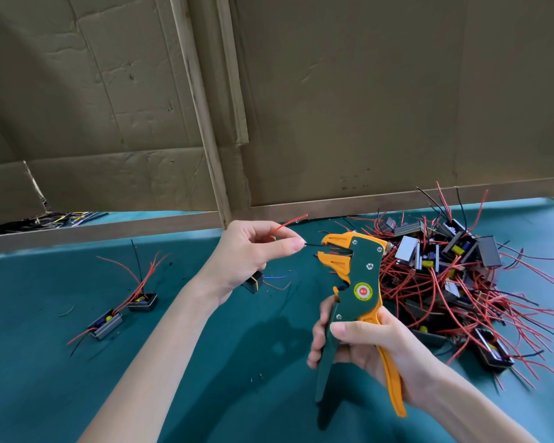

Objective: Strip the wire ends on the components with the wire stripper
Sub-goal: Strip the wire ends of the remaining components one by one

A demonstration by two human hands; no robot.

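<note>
Two hands raised over table (61, 378). R hand (365, 343) wrapped round wire stripper (363, 282) handles, tool upright, head up top facing left. L hand (250, 251) pinching black wire (312, 245), approx level, tip aimed right into jaws.

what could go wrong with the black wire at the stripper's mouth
The left hand pinches the black wire near the mouth of the wire stripper, so a squeeze by the right hand might nip a fingertip. Only the wire's tip seems to reach the jaws, so it may slip out or strip short.
</note>
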